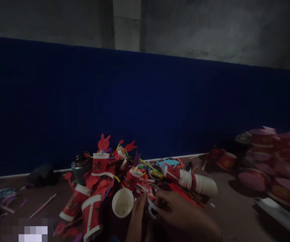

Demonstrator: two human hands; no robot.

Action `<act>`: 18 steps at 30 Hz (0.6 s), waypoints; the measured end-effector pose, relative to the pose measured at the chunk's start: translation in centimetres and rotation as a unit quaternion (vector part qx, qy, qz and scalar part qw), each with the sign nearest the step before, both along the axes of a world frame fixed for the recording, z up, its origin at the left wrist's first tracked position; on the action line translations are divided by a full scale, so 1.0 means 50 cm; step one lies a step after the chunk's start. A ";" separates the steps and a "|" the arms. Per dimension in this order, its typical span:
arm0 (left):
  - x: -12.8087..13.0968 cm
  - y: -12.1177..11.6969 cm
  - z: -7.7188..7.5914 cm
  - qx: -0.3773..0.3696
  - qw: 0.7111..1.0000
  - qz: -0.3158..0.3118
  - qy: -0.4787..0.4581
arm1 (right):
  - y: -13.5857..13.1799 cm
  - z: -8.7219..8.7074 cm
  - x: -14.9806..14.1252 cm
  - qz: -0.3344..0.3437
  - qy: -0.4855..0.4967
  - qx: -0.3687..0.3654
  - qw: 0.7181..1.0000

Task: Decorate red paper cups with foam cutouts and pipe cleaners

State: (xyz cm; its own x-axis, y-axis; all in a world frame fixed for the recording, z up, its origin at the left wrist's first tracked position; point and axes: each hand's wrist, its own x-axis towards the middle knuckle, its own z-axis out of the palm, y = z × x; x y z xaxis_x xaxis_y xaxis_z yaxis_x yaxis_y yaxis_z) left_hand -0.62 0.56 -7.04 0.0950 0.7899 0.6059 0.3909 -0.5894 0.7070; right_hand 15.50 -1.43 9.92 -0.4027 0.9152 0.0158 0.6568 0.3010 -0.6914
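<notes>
My left hand (136,216) and my right hand (176,210) are close together at the bottom middle. Between them is what looks like a roll of clear tape (153,211), with a pale, black-marked band. My left fingers press against its left side. The bent right fingers pinch at its right edge; the exact grip is dim and blurred. Left of my hands, a white-lined paper cup (122,202) faces me with its mouth. Beside it lie red paper cups (92,215) with cut-paper shapes. One upright cup (100,164) carries a red paper animal figure (103,144).
A nested stack of paper cups (197,183) lies right of centre. Behind my hands is another tape roll (150,172). A dark jar (78,171) stands left; pink-red cups (283,168) pile up right. A blue panel (145,104) borders the back.
</notes>
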 end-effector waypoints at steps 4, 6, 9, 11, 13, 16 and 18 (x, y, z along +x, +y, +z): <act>-0.004 -0.009 0.022 -0.083 0.993 -0.084 -0.032 | -0.001 -0.002 0.001 0.044 -0.048 -0.001 0.998; -0.005 -0.011 0.029 -0.121 0.986 -0.103 -0.042 | 0.001 -0.004 0.000 0.062 -0.070 -0.008 0.996; -0.005 -0.014 0.033 -0.143 0.984 -0.105 -0.036 | 0.002 -0.006 -0.003 0.069 -0.095 -0.013 0.993; -0.005 -0.019 0.034 -0.135 0.985 -0.102 -0.023 | 0.001 -0.004 -0.005 0.062 -0.101 -0.014 0.993; -0.004 -0.027 0.036 -0.125 0.987 -0.101 -0.011 | -0.001 0.001 -0.007 0.055 -0.096 -0.009 0.994; -0.004 -0.042 0.046 -0.090 0.990 -0.111 0.018 | -0.001 0.006 -0.009 0.045 -0.084 0.009 0.995; -0.003 -0.053 0.057 -0.057 0.989 -0.132 0.043 | 0.002 0.004 -0.009 0.035 -0.094 0.023 0.995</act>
